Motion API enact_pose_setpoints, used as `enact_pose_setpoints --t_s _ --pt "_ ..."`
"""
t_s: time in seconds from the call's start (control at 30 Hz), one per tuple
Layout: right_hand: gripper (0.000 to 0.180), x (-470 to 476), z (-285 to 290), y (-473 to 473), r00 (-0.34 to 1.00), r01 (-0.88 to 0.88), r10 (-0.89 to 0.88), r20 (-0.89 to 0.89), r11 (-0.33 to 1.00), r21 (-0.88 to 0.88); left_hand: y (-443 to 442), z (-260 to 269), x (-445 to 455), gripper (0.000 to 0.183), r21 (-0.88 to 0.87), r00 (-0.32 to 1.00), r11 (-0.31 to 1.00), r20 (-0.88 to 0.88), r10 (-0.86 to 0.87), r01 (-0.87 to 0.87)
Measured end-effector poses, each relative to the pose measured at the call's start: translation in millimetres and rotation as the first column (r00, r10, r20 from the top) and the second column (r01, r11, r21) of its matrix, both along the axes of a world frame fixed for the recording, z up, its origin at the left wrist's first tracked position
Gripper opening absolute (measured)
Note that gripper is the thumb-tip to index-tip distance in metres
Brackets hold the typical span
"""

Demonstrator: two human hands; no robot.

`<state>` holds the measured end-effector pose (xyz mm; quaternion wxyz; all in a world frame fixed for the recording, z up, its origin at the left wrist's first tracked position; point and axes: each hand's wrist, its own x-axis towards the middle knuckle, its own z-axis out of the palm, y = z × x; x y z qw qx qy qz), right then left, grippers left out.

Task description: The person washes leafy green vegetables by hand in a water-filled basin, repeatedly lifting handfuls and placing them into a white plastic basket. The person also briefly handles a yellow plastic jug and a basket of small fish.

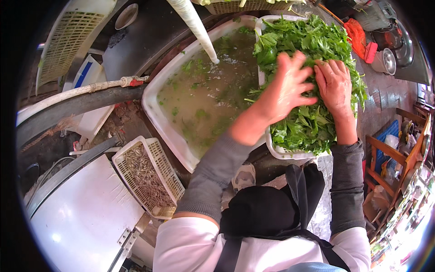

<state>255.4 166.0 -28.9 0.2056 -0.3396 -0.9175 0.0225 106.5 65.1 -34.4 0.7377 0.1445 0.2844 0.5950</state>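
Note:
Leafy green stalks, seemingly celery (302,132), fill a white plastic basket (289,154) to the right of a large white tub (153,91). My left hand (289,88) hovers over the greens, slightly blurred, its fingers spread and nothing between them. Against the right part of the heap rests my right hand (333,81), fingers bent and close together; whether it grips any leaves is hidden. Murky water (204,102) with floating leaf bits stands in the tub. A white pipe (197,27) reaches down to the water, which ripples around its end.
A pale plastic basket of small fish (146,173) stands at the lower left, beside a white lid or panel (85,217). A pipe with a red-handled valve (136,82) runs in from the left. At the right are a metal pot (387,62) and a wooden rack (387,149).

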Motion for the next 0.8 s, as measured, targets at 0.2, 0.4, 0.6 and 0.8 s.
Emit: enact_pose_setpoints --t_s 0.2,0.4,0.6,0.8 --pt "0.010 -2 -2 -2 0.990 0.058 -0.071 -0.122 0.992 -0.110 -97 -137 -149 0.030 -0.050 0.405 0.607 -0.788 0.464 -0.793" --pt "0.014 20 -3 10 0.975 0.105 -0.124 -0.186 0.988 -0.112 -6 -235 -184 0.069 -0.306 0.338 0.447 -0.941 -0.011 -0.841" --pt "0.013 -8 -1 16 0.970 -0.010 -0.013 -0.243 0.996 -0.090 58 -312 -198 0.066 -0.297 0.641 0.840 -0.764 0.076 -0.454" --pt "0.015 27 -15 -7 0.932 0.086 -0.133 -0.337 0.985 -0.151 71 -318 -135 0.063 -0.342 0.684 0.909 -0.724 -0.092 -0.240"
